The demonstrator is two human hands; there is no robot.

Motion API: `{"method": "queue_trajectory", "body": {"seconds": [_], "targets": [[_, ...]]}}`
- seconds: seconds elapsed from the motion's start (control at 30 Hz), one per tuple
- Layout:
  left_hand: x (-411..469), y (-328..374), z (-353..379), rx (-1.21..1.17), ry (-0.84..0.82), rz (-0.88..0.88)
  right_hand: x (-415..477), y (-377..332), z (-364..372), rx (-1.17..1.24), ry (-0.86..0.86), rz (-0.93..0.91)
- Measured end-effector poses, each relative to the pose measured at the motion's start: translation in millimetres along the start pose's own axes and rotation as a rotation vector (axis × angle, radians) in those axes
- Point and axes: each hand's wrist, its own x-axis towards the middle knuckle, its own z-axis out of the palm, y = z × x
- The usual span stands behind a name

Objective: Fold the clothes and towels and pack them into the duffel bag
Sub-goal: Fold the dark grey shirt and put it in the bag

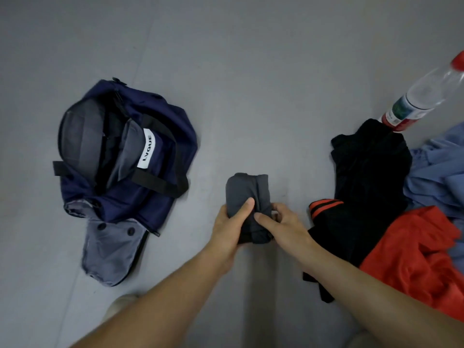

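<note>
A soft navy duffel bag (140,156) slumps unzipped on the smooth grey floor (251,71). Mid-floor, the left hand (232,227) and right hand (283,222) clutch a rolled grey garment (241,192). Crumpled black, red and blue clothes (371,177) heap rightward.

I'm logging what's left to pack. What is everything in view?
bag: one, navy with grey lining, open on the floor, left
grey garment: one, folded small, centre, held in both hands
black clothes: count unclear, one part with orange stripes, in the pile on the right
blue garment: one, far right of the pile
red garment: one, lower right
bottle: one, clear with red cap, upper right
floor: grey
left hand: grips grey garment
right hand: pinches grey garment
</note>
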Motion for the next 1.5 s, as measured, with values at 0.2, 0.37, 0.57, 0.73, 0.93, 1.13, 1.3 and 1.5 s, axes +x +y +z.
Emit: {"method": "queue_trajectory", "body": {"seconds": [0.2,0.37,0.57,0.73,0.93,1.13,1.3,1.5], "targets": [[-29,135,-82,0.354,-0.016,0.187,-13,-109,73,0.019,-0.19,-0.033],[-12,170,-179,0.347,0.172,0.288,9,-131,132,-0.247,-0.245,-0.025],[54,162,-262,0.291,0.403,0.312,68,-92,202,-0.16,-0.109,0.221],[77,131,-279,0.198,0.472,0.259,98,-65,278,-0.063,-0.123,0.41],[84,92,-278,0.102,0.306,0.012,118,-48,283,0.006,-0.051,0.436],[77,101,-234,-0.006,0.363,0.168,74,-39,215,-0.325,-0.257,0.307],[86,137,-196,0.361,0.523,0.364,42,-27,179,-0.383,-0.312,0.319],[100,139,-206,0.306,0.327,0.104,29,-18,123,-0.403,-0.255,0.345]]}}
